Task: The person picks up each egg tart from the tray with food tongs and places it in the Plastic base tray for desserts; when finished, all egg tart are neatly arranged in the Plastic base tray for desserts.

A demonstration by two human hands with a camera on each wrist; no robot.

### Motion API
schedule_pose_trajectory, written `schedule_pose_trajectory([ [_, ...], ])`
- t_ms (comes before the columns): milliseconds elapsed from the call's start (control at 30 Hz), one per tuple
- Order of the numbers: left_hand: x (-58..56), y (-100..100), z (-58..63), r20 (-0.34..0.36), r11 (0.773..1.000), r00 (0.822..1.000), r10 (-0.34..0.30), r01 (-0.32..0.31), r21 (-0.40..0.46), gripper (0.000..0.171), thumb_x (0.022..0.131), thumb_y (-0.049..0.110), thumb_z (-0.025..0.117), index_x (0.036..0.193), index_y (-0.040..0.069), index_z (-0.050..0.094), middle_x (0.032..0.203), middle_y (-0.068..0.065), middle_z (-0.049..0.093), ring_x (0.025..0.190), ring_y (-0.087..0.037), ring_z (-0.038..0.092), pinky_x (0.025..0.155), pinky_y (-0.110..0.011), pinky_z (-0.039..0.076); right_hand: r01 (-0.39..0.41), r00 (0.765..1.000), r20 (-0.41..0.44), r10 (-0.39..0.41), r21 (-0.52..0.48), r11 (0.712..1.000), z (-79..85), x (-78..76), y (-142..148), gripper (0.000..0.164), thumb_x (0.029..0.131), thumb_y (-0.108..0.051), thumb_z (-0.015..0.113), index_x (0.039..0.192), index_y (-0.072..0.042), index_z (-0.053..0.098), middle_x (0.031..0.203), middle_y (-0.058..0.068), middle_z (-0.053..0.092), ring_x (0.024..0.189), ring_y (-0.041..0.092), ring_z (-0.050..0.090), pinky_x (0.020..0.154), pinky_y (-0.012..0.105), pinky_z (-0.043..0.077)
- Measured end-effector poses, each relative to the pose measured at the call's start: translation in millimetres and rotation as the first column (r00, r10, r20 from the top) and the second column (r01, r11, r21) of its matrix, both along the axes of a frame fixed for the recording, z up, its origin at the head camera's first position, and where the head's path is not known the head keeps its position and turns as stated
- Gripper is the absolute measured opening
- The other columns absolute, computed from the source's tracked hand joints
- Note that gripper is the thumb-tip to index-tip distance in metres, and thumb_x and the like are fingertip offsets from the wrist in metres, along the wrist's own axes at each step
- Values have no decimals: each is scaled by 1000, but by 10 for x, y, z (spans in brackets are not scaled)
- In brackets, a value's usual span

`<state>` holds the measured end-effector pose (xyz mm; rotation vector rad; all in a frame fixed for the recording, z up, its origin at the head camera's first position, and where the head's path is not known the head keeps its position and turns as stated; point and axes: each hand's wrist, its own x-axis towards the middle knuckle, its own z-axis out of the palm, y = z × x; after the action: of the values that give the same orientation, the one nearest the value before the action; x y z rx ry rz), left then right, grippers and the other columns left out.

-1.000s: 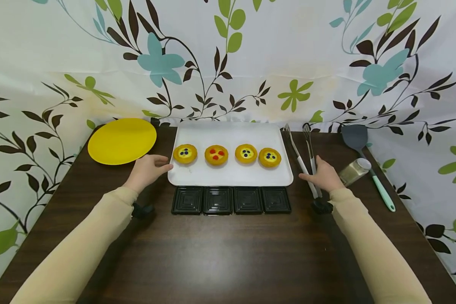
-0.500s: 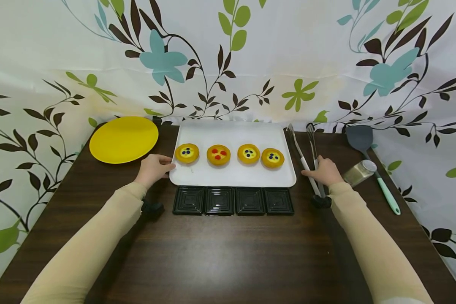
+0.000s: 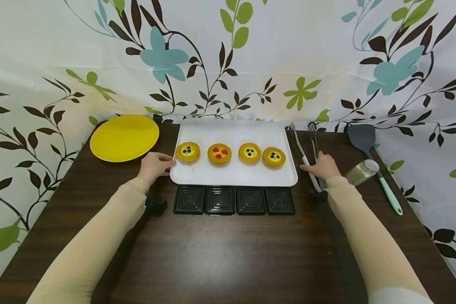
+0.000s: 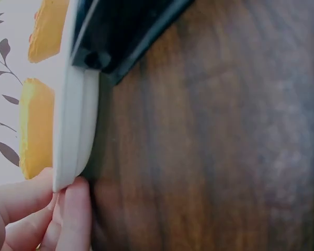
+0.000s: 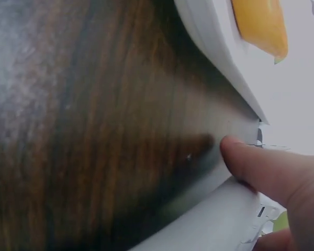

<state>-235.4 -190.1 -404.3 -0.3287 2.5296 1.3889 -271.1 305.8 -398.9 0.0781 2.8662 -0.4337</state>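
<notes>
My left hand (image 3: 154, 166) pinches the left edge of a white tray (image 3: 232, 175); in the left wrist view its thumb and fingertips meet at the tray's corner (image 4: 68, 167). Several small tarts stand in a row on the tray. One tart (image 3: 219, 153) has red pieces on top, while another tart (image 3: 188, 152) is dotted dark blue. My right hand (image 3: 323, 166) spans a pair of metal tongs (image 3: 306, 160) with white handles, right of the tray. Its thumb stretches across the near handle (image 5: 209, 219), apart from the tray, and the fingers are partly hidden.
Black square trays (image 3: 220, 200) line up along the tray's front edge. A yellow plate (image 3: 124, 138) lies at back left. To the right are a shaker jar (image 3: 362, 172) and a grey spatula (image 3: 362, 137) with a mint handle. A patterned cloth (image 3: 228, 63) hangs behind the table.
The left hand has come in closer onto the tray's left edge. My right hand has shifted slightly forward and left over the tongs. The head view has turned a little; tarts and tongs stay put.
</notes>
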Motion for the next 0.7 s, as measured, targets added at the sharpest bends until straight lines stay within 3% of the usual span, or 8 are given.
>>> schedule_pose_trajectory([
  [267,-20,20,28,-4,1000,1000,-18,18,-26,39,94,16,60,123,-10,56,118,-27,57,101,-35,63,79,-33,56,38,999,-22,-37,2,999,-29,-26,3,99,87,-43,61,137,26,11,135,50,23,124,59,28,105,61,32],
  [567,-6,28,-32,-23,999,1000,13,-13,-33,38,94,16,60,122,-9,58,116,-27,59,102,-34,62,79,-34,57,79,993,-77,-88,-117,990,-54,67,91,85,85,-29,62,137,23,21,129,48,32,118,59,34,99,63,36],
  [700,11,31,-46,-39,999,999,26,-28,-45,37,94,16,60,121,-9,58,114,-27,60,101,-34,63,79,-34,57,117,985,-106,-133,-143,983,-57,128,138,81,84,-31,59,136,21,25,122,46,41,108,56,44,90,62,42],
])
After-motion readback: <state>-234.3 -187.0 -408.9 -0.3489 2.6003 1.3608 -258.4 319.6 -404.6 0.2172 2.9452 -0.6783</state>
